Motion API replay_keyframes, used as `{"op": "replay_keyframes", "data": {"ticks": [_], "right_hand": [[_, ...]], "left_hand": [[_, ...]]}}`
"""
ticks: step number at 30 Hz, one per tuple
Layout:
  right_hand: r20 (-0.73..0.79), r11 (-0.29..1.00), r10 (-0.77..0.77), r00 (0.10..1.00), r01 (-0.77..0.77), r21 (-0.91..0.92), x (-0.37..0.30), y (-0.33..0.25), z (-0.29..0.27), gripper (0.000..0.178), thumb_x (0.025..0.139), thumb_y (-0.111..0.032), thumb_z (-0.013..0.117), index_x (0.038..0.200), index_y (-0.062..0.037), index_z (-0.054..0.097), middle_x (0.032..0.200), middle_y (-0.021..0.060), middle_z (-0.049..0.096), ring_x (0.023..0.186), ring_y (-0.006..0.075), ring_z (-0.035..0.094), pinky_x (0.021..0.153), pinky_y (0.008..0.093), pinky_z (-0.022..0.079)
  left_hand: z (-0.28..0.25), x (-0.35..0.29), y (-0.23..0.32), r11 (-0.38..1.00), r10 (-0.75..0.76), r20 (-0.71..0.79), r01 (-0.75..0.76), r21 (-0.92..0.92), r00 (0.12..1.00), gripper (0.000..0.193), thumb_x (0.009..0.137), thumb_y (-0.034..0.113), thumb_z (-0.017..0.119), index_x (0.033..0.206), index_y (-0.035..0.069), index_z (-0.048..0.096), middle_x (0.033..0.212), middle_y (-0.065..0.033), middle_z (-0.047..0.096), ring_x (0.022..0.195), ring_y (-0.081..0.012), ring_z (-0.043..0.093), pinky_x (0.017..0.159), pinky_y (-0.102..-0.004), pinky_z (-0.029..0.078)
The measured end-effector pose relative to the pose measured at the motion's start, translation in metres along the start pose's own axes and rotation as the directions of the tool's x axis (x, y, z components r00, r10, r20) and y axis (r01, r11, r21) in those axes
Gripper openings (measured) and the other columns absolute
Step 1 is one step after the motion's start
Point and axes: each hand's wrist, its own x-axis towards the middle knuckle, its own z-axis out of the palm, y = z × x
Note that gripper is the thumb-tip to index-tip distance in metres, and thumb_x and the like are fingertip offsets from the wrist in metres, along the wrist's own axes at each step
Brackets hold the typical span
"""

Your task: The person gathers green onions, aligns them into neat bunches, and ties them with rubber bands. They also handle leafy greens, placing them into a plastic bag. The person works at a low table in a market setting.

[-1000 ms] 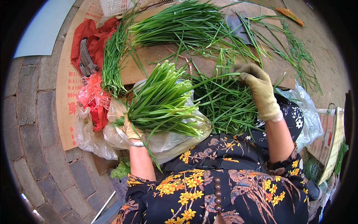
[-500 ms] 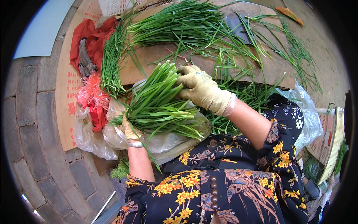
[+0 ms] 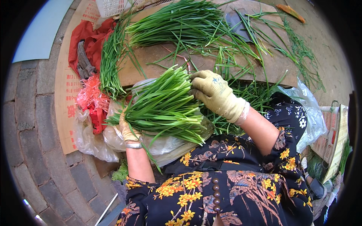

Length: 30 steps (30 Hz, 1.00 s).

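Note:
A thick bunch of green garlic chives (image 3: 162,103) lies across my left hand (image 3: 128,126), which is gloved and wrapped round its leafy end, partly covered by the leaves. The pale cut ends point right, slightly fanned. At the upper cut ends is my right hand (image 3: 215,92), in a cream glove soiled at the fingertips. Its fingers are curled together against the stems; what lies between them is hidden. Beneath the bunch is clear plastic (image 3: 166,145) over my lap.
A board (image 3: 151,60) ahead bears a large pile of chives (image 3: 181,22), a smaller bundle (image 3: 111,64) and a dark flat blade (image 3: 237,26). Left are red cloth (image 3: 94,41), pink ties (image 3: 92,92) and plastic bags (image 3: 90,132). Loose chives (image 3: 249,101) lie beyond my right forearm.
My right hand has moved slightly right and down along the cut ends. The bunch has turned flatter and spread a little, its ends more even. My left hand keeps its hold.

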Motion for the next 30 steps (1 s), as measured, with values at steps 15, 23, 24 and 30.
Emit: {"op": "replay_keyframes", "data": {"ticks": [15, 23, 24, 30], "right_hand": [[-0.079, 0.983, -0.042, 0.996, 0.055, 0.173, 0.013, -0.016, 0.022, 0.038, 0.069, -0.009, 0.072, 0.107, -0.0101, 0.069, 0.127, 0.0215, 0.057, 0.115, 0.0429, 0.052, 0.100, 0.0484, 0.043], [-0.073, 0.983, -0.162, 0.984, 0.155, -0.101, 0.025, -0.009, 0.026, 0.020, 0.073, -0.013, 0.070, 0.092, -0.0093, 0.067, 0.109, 0.0120, 0.063, 0.103, 0.0341, 0.059, 0.089, 0.0454, 0.047], [-0.042, 0.983, -0.164, 0.986, 0.159, -0.096, 0.025, -0.005, 0.026, 0.020, 0.074, -0.012, 0.070, 0.093, -0.0082, 0.066, 0.107, 0.0124, 0.063, 0.101, 0.0343, 0.059, 0.089, 0.0457, 0.048], [-0.444, 0.990, 0.088, 0.892, -0.027, 0.142, 0.011, 0.038, -0.036, 0.015, 0.077, -0.012, 0.067, 0.092, -0.0066, 0.067, 0.093, 0.0122, 0.064, 0.092, 0.0343, 0.062, 0.074, 0.0427, 0.051]], "left_hand": [[-0.014, -0.012, -0.016, 0.977, 0.022, 0.061, -0.034, 0.209, 0.998, 0.042, 0.094, 0.033, 0.059, 0.122, 0.002, 0.063, 0.117, -0.0154, 0.068, 0.101, -0.0328, 0.065, 0.092, -0.0471, 0.053], [-0.005, -0.021, -0.017, 0.893, 0.177, -0.190, -0.076, 0.444, 0.966, 0.056, 0.091, 0.042, 0.063, 0.134, 0.008, 0.055, 0.125, -0.0118, 0.064, 0.105, -0.0326, 0.065, 0.090, -0.0509, 0.055], [-0.008, -0.018, -0.016, 0.896, 0.171, -0.174, -0.079, 0.436, 0.970, 0.056, 0.091, 0.042, 0.063, 0.134, 0.008, 0.055, 0.124, -0.0116, 0.064, 0.105, -0.0324, 0.065, 0.090, -0.0510, 0.055], [-0.037, 0.001, -0.010, 0.861, 0.210, -0.108, -0.132, 0.490, 0.972, 0.053, 0.092, 0.040, 0.063, 0.135, 0.009, 0.054, 0.124, -0.0103, 0.064, 0.104, -0.0319, 0.064, 0.091, -0.0506, 0.055]]}}
